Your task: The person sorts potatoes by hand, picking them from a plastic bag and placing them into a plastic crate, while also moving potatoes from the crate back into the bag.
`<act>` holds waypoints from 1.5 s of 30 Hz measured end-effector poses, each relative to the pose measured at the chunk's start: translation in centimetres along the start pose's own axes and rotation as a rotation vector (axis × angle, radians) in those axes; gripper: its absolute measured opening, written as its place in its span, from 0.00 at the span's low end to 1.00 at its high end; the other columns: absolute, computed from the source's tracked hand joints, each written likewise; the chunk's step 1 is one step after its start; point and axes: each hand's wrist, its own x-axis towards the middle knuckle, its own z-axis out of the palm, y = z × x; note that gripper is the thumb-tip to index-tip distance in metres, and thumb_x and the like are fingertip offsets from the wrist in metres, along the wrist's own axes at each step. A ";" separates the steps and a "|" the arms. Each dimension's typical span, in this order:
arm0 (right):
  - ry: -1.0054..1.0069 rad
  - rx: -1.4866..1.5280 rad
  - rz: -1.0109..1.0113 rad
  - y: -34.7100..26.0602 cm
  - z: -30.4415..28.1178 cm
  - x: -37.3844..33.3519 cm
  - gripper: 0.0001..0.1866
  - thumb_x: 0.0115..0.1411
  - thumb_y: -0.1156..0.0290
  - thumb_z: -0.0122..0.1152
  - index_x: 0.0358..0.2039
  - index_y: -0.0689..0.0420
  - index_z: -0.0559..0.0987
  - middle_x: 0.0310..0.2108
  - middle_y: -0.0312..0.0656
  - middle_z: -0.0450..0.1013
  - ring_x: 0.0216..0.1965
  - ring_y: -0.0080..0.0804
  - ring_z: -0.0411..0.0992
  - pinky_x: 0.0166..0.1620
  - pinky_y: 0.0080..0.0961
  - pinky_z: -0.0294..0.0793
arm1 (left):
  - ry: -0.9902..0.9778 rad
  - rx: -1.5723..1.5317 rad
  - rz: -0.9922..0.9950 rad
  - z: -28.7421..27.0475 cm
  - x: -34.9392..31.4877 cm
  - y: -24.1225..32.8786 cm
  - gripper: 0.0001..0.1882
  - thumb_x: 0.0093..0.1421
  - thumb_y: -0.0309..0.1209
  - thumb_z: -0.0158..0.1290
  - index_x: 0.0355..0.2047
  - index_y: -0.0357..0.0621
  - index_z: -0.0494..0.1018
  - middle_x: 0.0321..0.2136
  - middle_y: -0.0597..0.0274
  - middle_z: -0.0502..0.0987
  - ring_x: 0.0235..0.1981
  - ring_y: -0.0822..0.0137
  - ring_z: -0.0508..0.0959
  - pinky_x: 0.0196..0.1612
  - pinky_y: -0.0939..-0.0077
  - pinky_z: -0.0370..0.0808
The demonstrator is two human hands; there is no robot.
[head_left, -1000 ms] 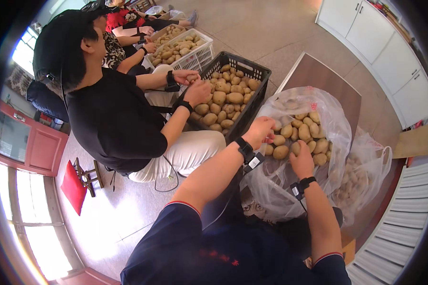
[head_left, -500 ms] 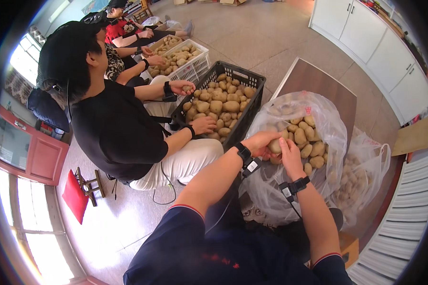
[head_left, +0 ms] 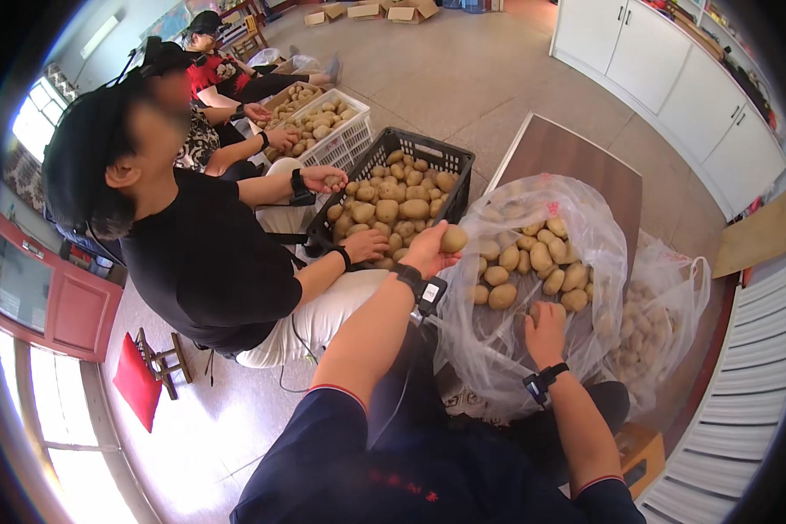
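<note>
My left hand (head_left: 430, 254) is closed round a potato (head_left: 453, 238), raised between the black crate (head_left: 461, 175) and the clear plastic bag (head_left: 533, 194). Low over the bag's inside, my right hand (head_left: 546, 336) has its fingers curled downward. What lies under those fingertips, if anything, is hidden. Loose potatoes (head_left: 541, 257) rest in the spread mouth of the bag, just beyond the right hand. More potatoes fill the black crate at the left.
A co-worker in black (head_left: 210, 253) sits close on my left, both hands at the crate. Beyond are a white crate (head_left: 354, 138) and more people. A brown board (head_left: 576, 162) lies under the bag; a second potato bag (head_left: 651, 323) stands right, near a ribbed white radiator (head_left: 725, 419).
My hands have parted. The left has moved left toward the black crate with the potato; the right has dropped down into the near part of the bag.
</note>
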 end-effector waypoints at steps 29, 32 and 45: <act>-0.212 -0.294 0.159 4.1 -1.8 -0.7 0.25 0.51 0.70 0.63 0.50 0.48 0.69 0.48 0.47 0.65 0.45 0.49 0.72 0.43 0.44 0.75 | 0.351 1.389 0.439 -6.7 7.6 -3.8 0.15 0.66 0.34 0.42 0.46 0.35 0.65 0.46 0.45 0.69 0.41 0.46 0.76 0.40 0.55 0.80; -0.236 -0.192 -0.095 -2.5 2.1 0.9 0.24 0.51 0.69 0.62 0.49 0.48 0.69 0.48 0.47 0.65 0.43 0.48 0.73 0.41 0.44 0.76 | 0.533 1.187 0.680 -20.8 3.9 -0.1 0.15 0.66 0.34 0.43 0.47 0.35 0.62 0.39 0.49 0.67 0.38 0.48 0.76 0.37 0.56 0.80; 0.022 0.170 0.022 2.8 1.8 0.2 0.21 0.51 0.71 0.57 0.48 0.52 0.72 0.42 0.47 0.71 0.39 0.44 0.73 0.42 0.41 0.74 | 0.097 0.041 0.166 2.2 -1.7 -1.3 0.19 0.63 0.35 0.49 0.51 0.43 0.63 0.40 0.57 0.68 0.36 0.57 0.76 0.35 0.62 0.79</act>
